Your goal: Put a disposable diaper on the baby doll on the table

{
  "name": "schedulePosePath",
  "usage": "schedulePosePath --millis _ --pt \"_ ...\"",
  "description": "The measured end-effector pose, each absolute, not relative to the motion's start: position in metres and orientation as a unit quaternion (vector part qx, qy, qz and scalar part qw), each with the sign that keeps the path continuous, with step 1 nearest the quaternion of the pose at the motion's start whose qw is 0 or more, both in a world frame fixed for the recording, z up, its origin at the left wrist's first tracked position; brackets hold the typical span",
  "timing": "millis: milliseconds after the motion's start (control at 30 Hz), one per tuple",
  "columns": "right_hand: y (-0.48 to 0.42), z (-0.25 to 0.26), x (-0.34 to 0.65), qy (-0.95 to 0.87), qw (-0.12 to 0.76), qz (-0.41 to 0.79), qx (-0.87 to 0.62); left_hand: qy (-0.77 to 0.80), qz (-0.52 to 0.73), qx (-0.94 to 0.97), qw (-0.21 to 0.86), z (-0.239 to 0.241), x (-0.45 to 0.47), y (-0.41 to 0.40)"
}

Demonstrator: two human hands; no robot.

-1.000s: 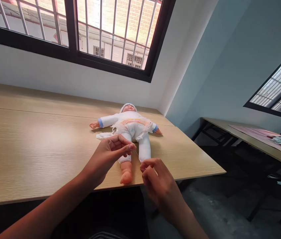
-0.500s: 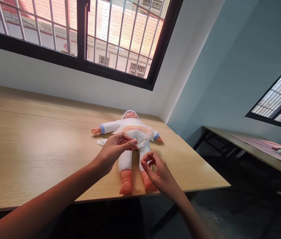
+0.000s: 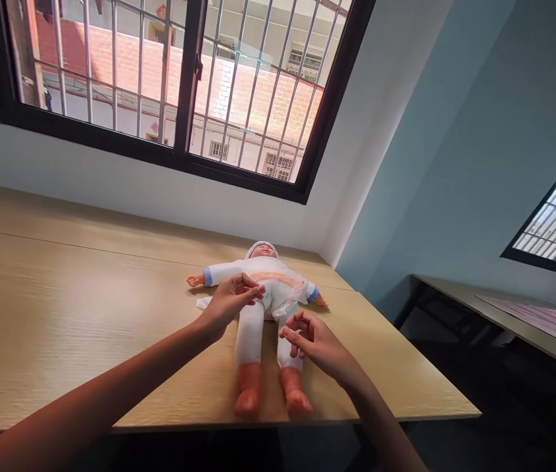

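The left forearm (image 3: 111,393) and the right forearm (image 3: 381,426) were bare along all their visible length, slender and smooth, with no sleeve reaching them. The left grip (image 3: 229,305) and the right grip (image 3: 317,341) were bare-skinned too, with slim fingers.

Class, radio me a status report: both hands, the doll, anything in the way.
Left hand pinched at diaper, grip unclear. Right hand loose above one leg, empty. Doll on its back on table. Nothing blocking.
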State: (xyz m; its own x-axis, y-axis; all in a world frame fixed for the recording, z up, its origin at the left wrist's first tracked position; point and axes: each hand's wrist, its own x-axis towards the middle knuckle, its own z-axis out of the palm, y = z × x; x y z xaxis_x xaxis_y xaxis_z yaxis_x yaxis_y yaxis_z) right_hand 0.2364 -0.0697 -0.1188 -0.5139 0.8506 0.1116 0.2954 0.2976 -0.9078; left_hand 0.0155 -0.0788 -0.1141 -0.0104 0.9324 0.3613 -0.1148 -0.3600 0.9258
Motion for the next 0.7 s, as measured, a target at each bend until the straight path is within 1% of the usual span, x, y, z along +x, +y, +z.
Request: schedulePosePath --millis 100,200,333,467,567,700 --pt "-0.072 -0.114 0.228 -0.76 0.295 0.447 -0.369 0.363 0.611 0.549 0.44 -0.106 0.02 -0.074" --pt "-0.068 -0.106 0.215 -0.777 0.302 0.433 -0.343 0.357 0.606 0.539 0.463 -0.093 0.023 -0.061" --pt "-0.052 -0.095 0.201 -0.786 0.349 0.417 -0.292 0.359 0.589 0.523 0.501 -0.078 0.016 -0.04" --pt "-0.037 -0.092 0.193 -0.776 0.409 0.42 -0.233 0.373 0.552 0.507 0.547 -0.073 0.005 -0.025" --pt "-0.028 -0.096 0.194 -0.766 0.414 0.433 -0.232 0.381 0.543 0.501 0.556 -0.076 0.002 -0.016" --pt "-0.017 -0.103 0.202 -0.746 0.403 0.456 -0.272 0.385 0.546 0.509 0.543 -0.077 0.006 -0.004"
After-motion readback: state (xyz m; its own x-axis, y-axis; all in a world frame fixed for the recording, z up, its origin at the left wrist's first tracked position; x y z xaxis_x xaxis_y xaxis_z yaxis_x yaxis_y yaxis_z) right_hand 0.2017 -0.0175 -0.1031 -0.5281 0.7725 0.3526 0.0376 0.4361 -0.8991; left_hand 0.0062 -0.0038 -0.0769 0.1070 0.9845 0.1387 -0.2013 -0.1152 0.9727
